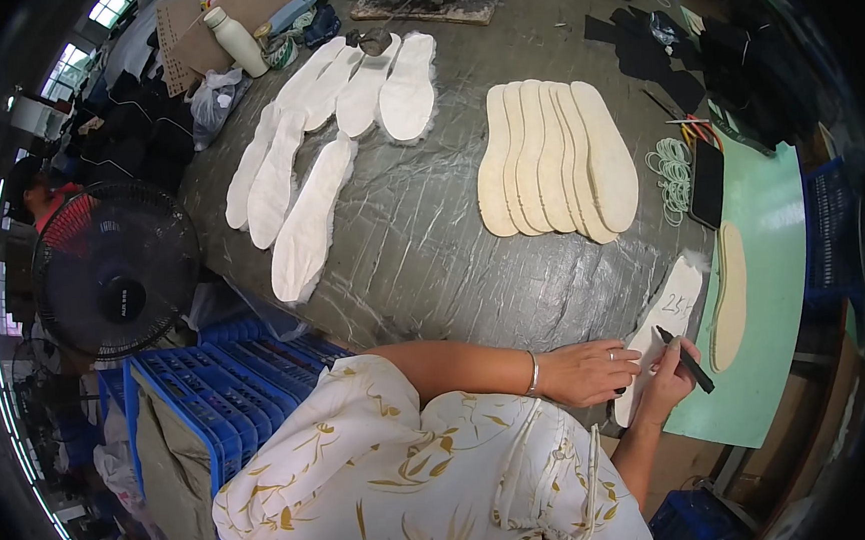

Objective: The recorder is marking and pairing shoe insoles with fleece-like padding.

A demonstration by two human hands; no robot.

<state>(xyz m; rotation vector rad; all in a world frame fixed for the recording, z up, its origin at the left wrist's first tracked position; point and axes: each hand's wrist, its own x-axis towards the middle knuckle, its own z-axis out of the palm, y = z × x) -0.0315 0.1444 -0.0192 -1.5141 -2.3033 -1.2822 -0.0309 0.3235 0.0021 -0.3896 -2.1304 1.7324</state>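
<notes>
A white fuzzy-edged insole (679, 293) lies at the table's right front edge, with dark handwriting on its upper part. My left hand (588, 372) rests on its left side, fingers stretched out and lying flat. A small dark bit shows under the fingertips; I cannot make out what it is. My right hand (667, 382) is closed round a black marker pen (698, 370), its tip touching or just above the insole below the writing. Just to the right, a single cream insole (727, 300) lies on a pale green board (767, 247).
Overlapping cream insoles (545, 157) stand in a row mid-table. Several white insoles (314, 218) lie further left, a dark weight (373, 41) on some. Green cord (675, 175) and a phone (707, 186) sit at right. Blue crates (216, 405) and a fan (117, 272) are left.
</notes>
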